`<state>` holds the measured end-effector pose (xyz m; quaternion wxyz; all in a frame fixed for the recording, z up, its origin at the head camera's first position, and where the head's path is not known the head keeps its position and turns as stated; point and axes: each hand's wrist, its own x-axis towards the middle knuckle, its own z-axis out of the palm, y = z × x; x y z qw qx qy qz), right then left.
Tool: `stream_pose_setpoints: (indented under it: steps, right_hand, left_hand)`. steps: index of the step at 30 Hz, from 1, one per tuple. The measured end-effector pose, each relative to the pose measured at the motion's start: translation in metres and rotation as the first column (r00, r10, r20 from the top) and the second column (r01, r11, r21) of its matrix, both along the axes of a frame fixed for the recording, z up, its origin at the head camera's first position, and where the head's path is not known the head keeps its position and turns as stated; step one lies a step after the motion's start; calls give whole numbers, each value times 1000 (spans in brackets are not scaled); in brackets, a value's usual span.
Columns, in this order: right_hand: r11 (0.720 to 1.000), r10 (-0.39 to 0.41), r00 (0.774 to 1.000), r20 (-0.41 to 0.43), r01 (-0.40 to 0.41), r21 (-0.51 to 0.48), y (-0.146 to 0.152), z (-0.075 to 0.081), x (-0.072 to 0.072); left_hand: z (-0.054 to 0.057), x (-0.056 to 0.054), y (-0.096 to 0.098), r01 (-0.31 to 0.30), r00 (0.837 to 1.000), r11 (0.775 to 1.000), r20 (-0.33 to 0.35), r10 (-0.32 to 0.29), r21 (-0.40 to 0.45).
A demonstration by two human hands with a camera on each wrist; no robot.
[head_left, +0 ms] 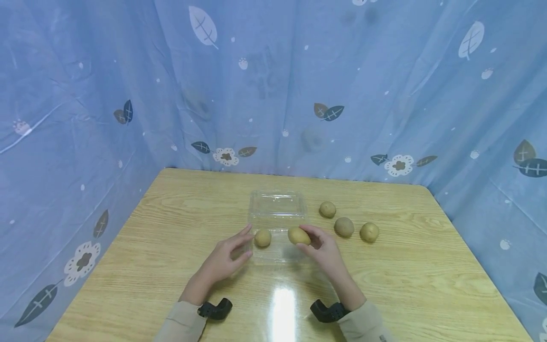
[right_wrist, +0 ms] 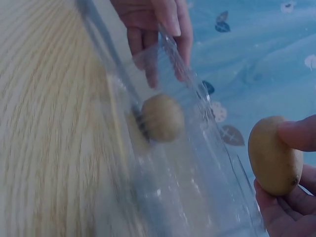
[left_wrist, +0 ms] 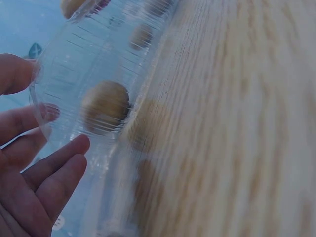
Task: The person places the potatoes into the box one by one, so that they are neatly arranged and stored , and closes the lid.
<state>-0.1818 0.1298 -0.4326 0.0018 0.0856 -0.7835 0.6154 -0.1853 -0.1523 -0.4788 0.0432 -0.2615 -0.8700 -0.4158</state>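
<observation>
A clear plastic clamshell box lies unfolded on the table, its lid tipped back behind the base. One potato sits in the left part of the base. My left hand is at the box's left end, its fingers spread and loosely bent around the rim, the fingertips close to or touching the plastic. Over the right part of the base, my right hand pinches an oval potato between thumb and fingers, above the rim.
To the right of the box, three more potatoes lie loose: one further back, one in the middle and one at the right. A blue patterned curtain hangs behind the wooden table and along its sides.
</observation>
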Motion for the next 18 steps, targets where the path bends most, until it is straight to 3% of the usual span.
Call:
stream_pose_setpoints:
  steps: [18]
  right_hand:
    - [997, -19, 1000, 14, 18, 81, -37, 5, -28]
  left_hand:
    - [1, 0, 1, -10, 1000, 1000, -9, 10, -15]
